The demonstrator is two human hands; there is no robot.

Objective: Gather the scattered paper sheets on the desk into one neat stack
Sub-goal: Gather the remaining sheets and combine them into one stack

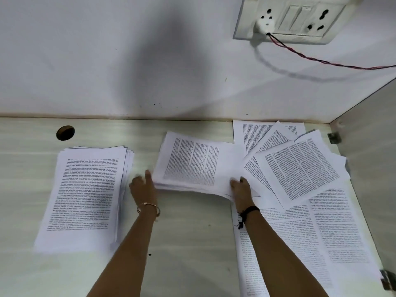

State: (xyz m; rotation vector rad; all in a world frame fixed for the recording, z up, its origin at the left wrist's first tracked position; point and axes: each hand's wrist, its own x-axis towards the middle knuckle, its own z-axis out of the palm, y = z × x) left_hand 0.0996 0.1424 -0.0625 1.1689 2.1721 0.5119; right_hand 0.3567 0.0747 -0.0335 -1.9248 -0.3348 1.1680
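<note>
Layout of the pale wood-grain desk (182, 243). Left: a squared stack of white printed sheets (85, 196), with a round cable hole (65, 132) beyond it. Centre: a thick bundle of white printed sheets (192, 163), the left hand (142, 185) at its left edge, the right hand (241, 187) gripping its near right corner. Right: fanned loose white printed sheets (295, 168) overlap each other and lie on wide white printed sheets (321, 243) nearer the viewer. Far wall, right: a white plastic socket panel (295, 18).

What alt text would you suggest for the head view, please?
A person's right hand grips a bundle of printed sheets while the left hand touches its left edge. A neat stack lies left on the desk; loose sheets overlap right.
</note>
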